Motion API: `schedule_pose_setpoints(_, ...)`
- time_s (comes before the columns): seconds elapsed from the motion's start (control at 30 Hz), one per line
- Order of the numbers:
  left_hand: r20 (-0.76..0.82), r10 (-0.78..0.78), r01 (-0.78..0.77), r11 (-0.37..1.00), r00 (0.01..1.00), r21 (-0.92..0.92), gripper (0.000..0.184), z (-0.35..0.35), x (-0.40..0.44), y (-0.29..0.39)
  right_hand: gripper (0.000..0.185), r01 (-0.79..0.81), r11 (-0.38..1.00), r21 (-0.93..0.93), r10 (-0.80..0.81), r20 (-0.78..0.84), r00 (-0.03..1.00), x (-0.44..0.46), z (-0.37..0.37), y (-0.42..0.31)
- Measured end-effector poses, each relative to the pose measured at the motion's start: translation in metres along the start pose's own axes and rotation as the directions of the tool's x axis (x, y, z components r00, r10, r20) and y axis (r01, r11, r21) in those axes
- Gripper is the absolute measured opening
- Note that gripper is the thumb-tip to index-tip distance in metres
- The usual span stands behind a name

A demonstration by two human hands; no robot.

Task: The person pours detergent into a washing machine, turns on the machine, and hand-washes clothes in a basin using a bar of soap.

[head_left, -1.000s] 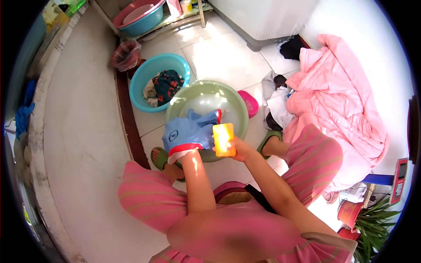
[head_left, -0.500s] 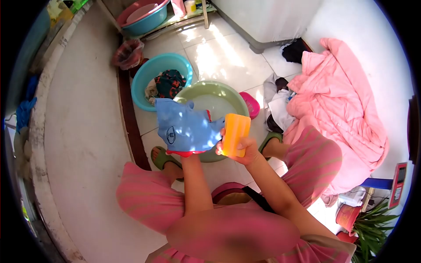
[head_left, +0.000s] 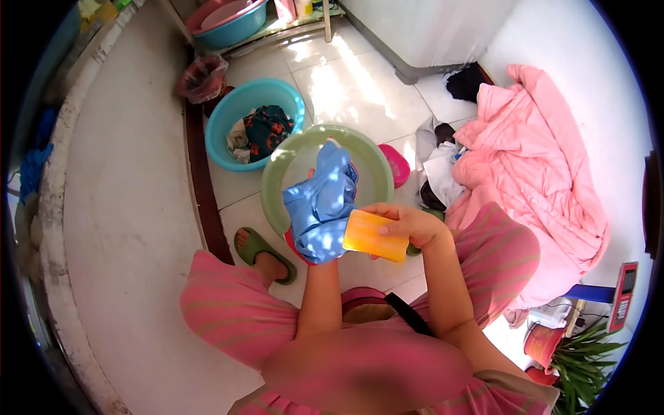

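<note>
The smooth, orange-yellow, rectangular soap-like bar [head_left: 375, 236] is pinched by the right hand [head_left: 412, 227], with the thumb laid on its upper face and fingers curled around the far edge, apparently so that the end toward nine o'clock is left free; it is held at about five o'clock of the round, pale green, plastic-looking basin [head_left: 377, 176]. The soft light-blue fabric garment with red trim [head_left: 319, 211] is draped over the left hand, toward which the bare left forearm [head_left: 321, 297] is extended from six o'clock; as that hand is mainly hidden, its grip cannot be told. A firm backing seems to be given to the fabric this way, and it is kept above the basin, presumably so that drips are caught. Whether bar and garment touch cannot be made out. The garment is loosely creased and dappled with light, while the bar is flat-faced. At ten o'clock, crumpled dark red-patterned cloth [head_left: 268, 131] is heaped in a round turquoise basin [head_left: 225, 124]; at three o'clock, a puffy, stitched, pale-pink padded cover [head_left: 526, 180] is piled.
</note>
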State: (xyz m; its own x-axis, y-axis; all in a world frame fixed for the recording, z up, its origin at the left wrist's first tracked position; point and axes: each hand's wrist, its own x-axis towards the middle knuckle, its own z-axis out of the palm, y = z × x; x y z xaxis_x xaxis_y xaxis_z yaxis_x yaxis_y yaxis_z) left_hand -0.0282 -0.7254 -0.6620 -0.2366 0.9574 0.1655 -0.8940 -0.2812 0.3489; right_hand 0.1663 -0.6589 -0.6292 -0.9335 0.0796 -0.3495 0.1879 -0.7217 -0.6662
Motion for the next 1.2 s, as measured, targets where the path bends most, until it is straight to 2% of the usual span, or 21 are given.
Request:
schedule_pose_setpoints(0.07, 0.281, 0.014, -0.043, 0.994, 0.96, 0.097, 0.043, 0.017, 0.0, 0.006, 0.067, 0.115, 0.993, 0.038, -0.111, -0.09, 0.99, 0.0, -0.006, -0.001)
schedule_pose_setpoints(0.13, 0.023, -0.007, 0.008, 0.998, 1.0, -0.061, 0.05, 0.032, -0.001, -0.003, 0.065, 0.133, 0.99, 0.047, -0.128, -0.105, 0.986, 0.0, -0.006, -0.001)
schedule_pose_setpoints(0.2, -0.163, -0.034, 0.009, 0.988, 0.986, -0.152, 0.053, 0.034, -0.001, -0.013, 0.065, 0.186, 0.98, -0.067, -0.196, -0.204, 0.959, 0.001, -0.014, 0.003)
schedule_pose_setpoints(0.23, -0.193, -0.02, -0.007, 0.991, 0.981, -0.136, 0.052, 0.026, -0.001, -0.018, 0.065, 0.185, 0.98, -0.069, -0.196, -0.204, 0.959, 0.001, -0.017, 0.0)
schedule_pose_setpoints(0.3, -0.237, 0.019, -0.038, 0.996, 0.971, -0.079, 0.051, 0.007, -0.005, -0.024, 0.059, 0.045, 0.933, -0.358, -0.199, -0.406, 0.892, 0.004, -0.023, -0.007)
schedule_pose_setpoints(0.33, -0.254, 0.035, -0.051, 0.997, 0.967, -0.054, 0.05, 0.0, -0.007, -0.026, 0.059, 0.045, 0.932, -0.359, -0.2, -0.408, 0.891, 0.012, -0.027, -0.002)
schedule_pose_setpoints(0.4, -0.277, 0.054, -0.063, 0.998, 0.959, -0.023, 0.049, -0.01, -0.011, -0.033, 0.061, -0.16, 0.742, -0.651, -0.386, -0.61, 0.692, 0.039, -0.034, 0.014)
schedule_pose_setpoints(0.43, -0.285, 0.061, -0.07, 0.997, 0.956, -0.018, 0.048, -0.013, -0.012, -0.035, 0.069, -0.295, 0.596, -0.747, -0.461, -0.62, 0.635, 0.042, -0.011, 0.009)
schedule_pose_setpoints(0.47, -0.294, 0.067, -0.074, 0.997, 0.953, -0.011, 0.048, -0.017, -0.013, -0.036, 0.069, -0.296, 0.596, -0.746, -0.464, -0.621, 0.631, 0.051, -0.001, 0.015)
schedule_pose_setpoints(0.53, -0.32, 0.082, -0.085, 0.996, 0.944, 0.004, 0.046, -0.026, -0.017, -0.038, 0.079, -0.419, 0.361, -0.833, -0.598, -0.551, 0.582, 0.066, 0.022, 0.033)
schedule_pose_setpoints(0.6, -0.345, 0.061, -0.077, 0.996, 0.937, -0.034, 0.045, -0.027, -0.02, -0.035, 0.086, -0.39, 0.303, -0.869, -0.647, -0.488, 0.586, 0.068, 0.048, 0.048)
schedule_pose_setpoints(0.63, -0.31, -0.063, 0.012, 0.986, 0.949, -0.166, 0.046, -0.016, -0.021, -0.024, 0.09, -0.378, 0.27, -0.886, -0.67, -0.454, 0.587, 0.068, 0.05, 0.053)
schedule_pose_setpoints(0.67, -0.308, -0.063, 0.011, 0.986, 0.949, -0.168, 0.046, -0.021, -0.02, -0.02, 0.094, -0.366, 0.236, -0.9, -0.692, -0.42, 0.587, 0.068, 0.053, 0.057)
schedule_pose_setpoints(0.73, -0.156, -0.136, 0.041, 0.867, 0.978, -0.496, 0.042, -0.029, -0.014, -0.016, 0.108, -0.221, 0.363, -0.905, -0.714, -0.423, 0.558, 0.075, 0.041, 0.069)
schedule_pose_setpoints(0.77, -0.116, -0.046, 0.034, 0.994, 0.992, -0.105, 0.039, -0.029, -0.011, -0.015, 0.109, -0.083, 0.694, -0.715, -0.467, -0.535, 0.704, 0.071, 0.025, 0.06)
schedule_pose_setpoints(0.8, -0.122, 0.02, -0.015, 0.999, 0.992, 0.041, 0.039, -0.026, -0.012, -0.016, 0.103, 0.076, 0.868, -0.491, -0.398, -0.596, 0.697, 0.073, 0.01, 0.055)
schedule_pose_setpoints(0.83, -0.144, 0.058, -0.052, 0.998, 0.988, 0.045, 0.039, -0.025, -0.015, -0.016, 0.097, 0.231, 0.948, -0.218, -0.317, -0.637, 0.703, 0.076, -0.009, 0.051)
schedule_pose_setpoints(0.9, -0.163, 0.078, -0.079, 0.997, 0.983, 0.004, 0.039, -0.023, -0.019, -0.017, 0.078, 0.245, 0.969, 0.04, -0.156, -0.668, 0.728, 0.07, -0.066, 0.037)
schedule_pose_setpoints(1.03, -0.164, 0.093, -0.096, 0.995, 0.982, -0.01, 0.038, -0.021, -0.023, -0.015, 0.067, 0.299, 0.932, 0.205, -0.118, -0.609, 0.784, 0.069, -0.074, -0.001)
schedule_pose_setpoints(1.1, -0.158, 0.101, -0.104, 0.995, 0.982, -0.008, 0.038, -0.019, -0.021, -0.015, 0.058, 0.52, 0.832, 0.193, -0.344, -0.556, 0.757, 0.07, -0.055, -0.024)
schedule_pose_setpoints(1.2, -0.169, 0.109, -0.109, 0.994, 0.98, 0.01, 0.038, -0.017, -0.021, -0.019, 0.058, 0.482, 0.867, 0.129, -0.388, -0.433, 0.814, 0.078, -0.051, -0.051)
